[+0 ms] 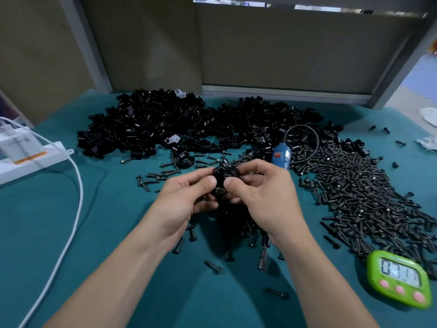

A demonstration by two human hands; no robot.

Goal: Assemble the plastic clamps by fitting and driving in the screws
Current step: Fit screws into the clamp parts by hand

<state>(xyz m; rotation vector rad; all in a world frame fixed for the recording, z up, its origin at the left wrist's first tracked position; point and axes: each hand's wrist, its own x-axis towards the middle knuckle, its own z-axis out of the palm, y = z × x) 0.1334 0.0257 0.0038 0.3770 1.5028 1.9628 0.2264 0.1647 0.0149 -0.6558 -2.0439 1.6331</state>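
Teal surface closed in by drab panels.

The surface [113, 268] is covered in teal cloth and runs back to olive-brown panels [295, 48] set in a grey frame, with one slanting post [87, 43] at the left and another at the far right. Above the back panel a thin bright gap [236, 2] shows the room beyond. Past the right post lies pale blue floor [421, 74]. The light is soft and even.

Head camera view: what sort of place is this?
Probably an assembly bench in a workshop or small factory: a pile of black plastic clamps and a heap of loose screws lie on the teal table, with a blue electric screwdriver among them.
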